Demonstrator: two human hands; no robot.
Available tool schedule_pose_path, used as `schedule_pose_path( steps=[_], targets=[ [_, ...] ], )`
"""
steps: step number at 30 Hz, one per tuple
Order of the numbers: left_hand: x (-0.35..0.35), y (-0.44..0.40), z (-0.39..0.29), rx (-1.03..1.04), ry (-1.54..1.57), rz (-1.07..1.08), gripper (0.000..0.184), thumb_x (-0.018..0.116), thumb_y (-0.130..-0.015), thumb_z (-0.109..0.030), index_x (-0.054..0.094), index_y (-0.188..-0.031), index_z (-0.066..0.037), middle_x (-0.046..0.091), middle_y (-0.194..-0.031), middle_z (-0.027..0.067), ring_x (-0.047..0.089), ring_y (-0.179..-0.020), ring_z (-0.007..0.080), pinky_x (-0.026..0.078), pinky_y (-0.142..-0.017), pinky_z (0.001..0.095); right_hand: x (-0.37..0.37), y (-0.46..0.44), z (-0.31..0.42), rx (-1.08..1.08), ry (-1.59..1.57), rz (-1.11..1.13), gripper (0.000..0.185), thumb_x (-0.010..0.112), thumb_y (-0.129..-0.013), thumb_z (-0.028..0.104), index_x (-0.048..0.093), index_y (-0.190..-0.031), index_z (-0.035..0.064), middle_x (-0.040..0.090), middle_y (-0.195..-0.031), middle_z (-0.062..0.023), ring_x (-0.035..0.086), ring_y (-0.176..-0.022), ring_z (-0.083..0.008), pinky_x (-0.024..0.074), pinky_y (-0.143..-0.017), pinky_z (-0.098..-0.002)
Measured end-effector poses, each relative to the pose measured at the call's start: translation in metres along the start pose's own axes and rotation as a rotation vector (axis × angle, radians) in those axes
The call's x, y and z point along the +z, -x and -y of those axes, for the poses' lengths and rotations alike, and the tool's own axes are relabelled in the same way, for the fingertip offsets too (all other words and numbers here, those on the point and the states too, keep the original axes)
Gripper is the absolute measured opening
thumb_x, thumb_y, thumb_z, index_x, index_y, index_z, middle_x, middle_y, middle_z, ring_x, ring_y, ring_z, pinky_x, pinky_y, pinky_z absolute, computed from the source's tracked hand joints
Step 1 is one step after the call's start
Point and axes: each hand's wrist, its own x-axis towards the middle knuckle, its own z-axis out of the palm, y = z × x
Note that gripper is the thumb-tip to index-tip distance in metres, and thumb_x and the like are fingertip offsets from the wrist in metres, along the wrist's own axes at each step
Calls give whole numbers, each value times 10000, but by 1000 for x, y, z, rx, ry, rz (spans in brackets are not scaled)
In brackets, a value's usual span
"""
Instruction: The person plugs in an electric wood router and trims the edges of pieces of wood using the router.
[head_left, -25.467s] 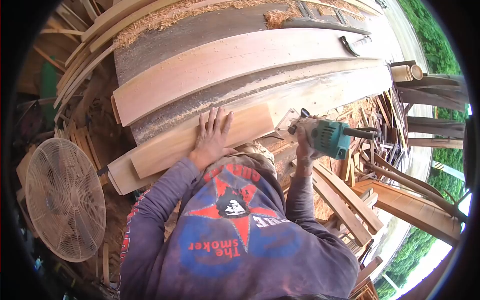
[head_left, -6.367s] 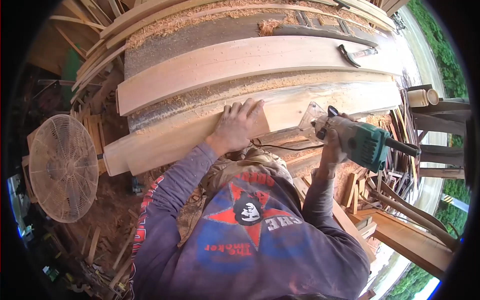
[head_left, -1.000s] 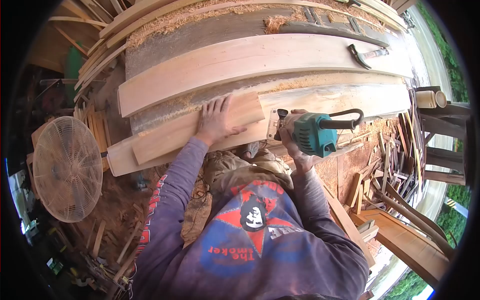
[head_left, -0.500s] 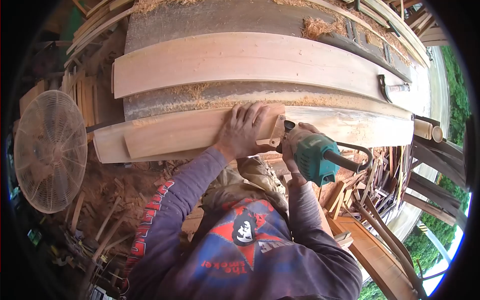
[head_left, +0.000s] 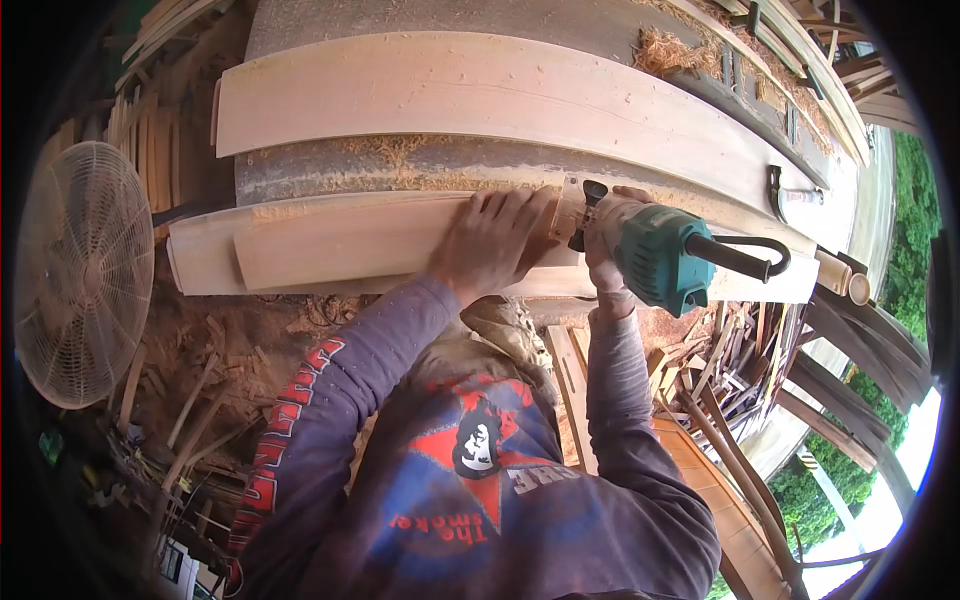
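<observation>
My left hand point(head_left: 492, 238) lies over a short curved board point(head_left: 340, 238), fingers spread toward its far edge and thumb side close to the tool. Beneath it is a longer pale board point(head_left: 205, 262), which reaches out on both sides. My right hand point(head_left: 603, 255) is wrapped around the front of a teal corded power tool point(head_left: 660, 255). The tool lies sideways, its base plate at the short board's right end, near the far edge. A black funnel-shaped piece point(head_left: 594, 192) sticks up by the base. The cutting part is hidden.
Another long curved board point(head_left: 450, 90) lies across the grey bench point(head_left: 300, 175). A hammer-like tool point(head_left: 795, 196) rests at its right end. Wood shavings point(head_left: 675, 50) are heaped at the back. A caged fan point(head_left: 85, 275) stands left. Scrap wood point(head_left: 700, 365) piles up at right.
The power tool and my right hand have moved across the short board's end toward its far edge. My left hand stays on the board. The whole view has shifted slightly.
</observation>
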Motion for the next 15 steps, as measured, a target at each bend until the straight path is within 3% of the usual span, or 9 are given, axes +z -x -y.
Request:
schedule_pose_path(
  steps=[3, 5, 7, 10, 11, 13, 14, 15],
  targets=[
    [0, 0, -1, 34, -96, -65, 800, 760, -864, -387, 424, -1527, -92, 543, -1304, 92, 572, -1132, 248, 432, -995, 409, -2, -8, -4, 12, -42, 56, 564, 800, -840, 138, 540, -1326, 19, 593, -1270, -132, 578, -1191, -243, 456, -1061, -412],
    [4, -1, -2, 19, -75, -122, 684, 702, -930, -395, 454, -1522, -156, 568, -1280, 77, 597, -1085, 235, 434, -970, 404, -1, -15, -10, -180, 49, 89, 571, 793, -839, 130, 536, -1337, 23, 595, -1275, -139, 581, -1194, -254, 454, -1065, -418],
    [10, -1, -1, 32, -97, -151, 650, 674, -954, -404, 460, -1518, -162, 577, -1271, 73, 603, -1079, 233, 434, -968, 408, 0, -17, -10, -193, -60, 98, 569, 787, -826, 102, 543, -1333, 15, 603, -1277, -146, 583, -1192, -262, 453, -1066, -419],
    [12, 0, -2, 39, -155, -158, 624, 650, -972, -435, 479, -1508, -166, 585, -1262, 74, 604, -1090, 239, 433, -979, 421, 0, -17, -2, -173, 15, 60, 438, 742, -799, 49, 606, -1214, 19, 659, -1071, -77, 617, -1039, -199, 488, -1029, -395],
    [10, 2, -4, 36, -190, -133, 632, 652, -965, -457, 491, -1501, -163, 584, -1263, 80, 599, -1108, 246, 432, -993, 428, -3, -12, -2, -174, 14, 60, 438, 742, -799, 49, 606, -1214, 19, 659, -1071, -77, 617, -1039, -199, 488, -1029, -395],
    [4, 6, -6, 52, -186, -77, 651, 648, -964, -479, 485, -1510, -165, 579, -1287, 101, 580, -1166, 268, 420, -1040, 450, -7, -4, -6, -169, -13, 83, 493, 747, -806, 47, 572, -1265, 8, 661, -1067, -75, 614, -1047, -175, 490, -1014, -362],
    [1, 7, -6, 65, -181, -22, 670, 644, -963, -501, 478, -1520, -167, 573, -1311, 122, 561, -1224, 291, 407, -1086, 471, -10, 7, -4, -54, -116, 105, 567, 759, -808, 50, 522, -1321, 2, 656, -1088, -70, 615, -1042, -155, 500, -985, -331],
    [8, 8, -2, 65, -184, -29, 670, 644, -963, -501, 478, -1520, -167, 573, -1311, 122, 561, -1224, 291, 407, -1086, 471, -12, 14, 6, -70, -2, 109, 631, 781, -802, 55, 484, -1356, -4, 646, -1103, -56, 620, -1021, -145, 512, -959, -318]
  ],
)
